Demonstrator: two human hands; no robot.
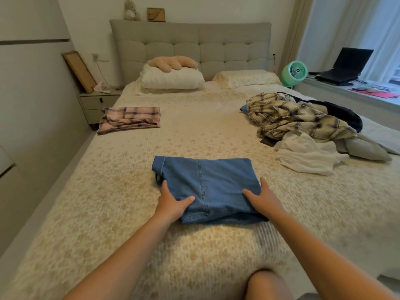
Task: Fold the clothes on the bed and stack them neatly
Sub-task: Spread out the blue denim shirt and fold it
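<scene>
- So, progress check: the folded denim piece sits flat on the bed, near the foot end, right in front of the person.
- Left hand lies on its near left corner, thumb spread over the top, fingers along the side. Right hand mirrors it on the near right corner. Both look fairly straight-fingered; whether any fingertips are tucked under the fabric, I can't tell.
- Done so far, I'd say: the pink plaid garment is folded and lying far left by the bed's edge, well apart from the denim.
- Still left: the plaid shirt lies crumpled on the right side, with a white garment beside it and something dark and grey underneath.
- My guess is we're maybe a third through, and the denim needs stacking on the pink one next.
</scene>
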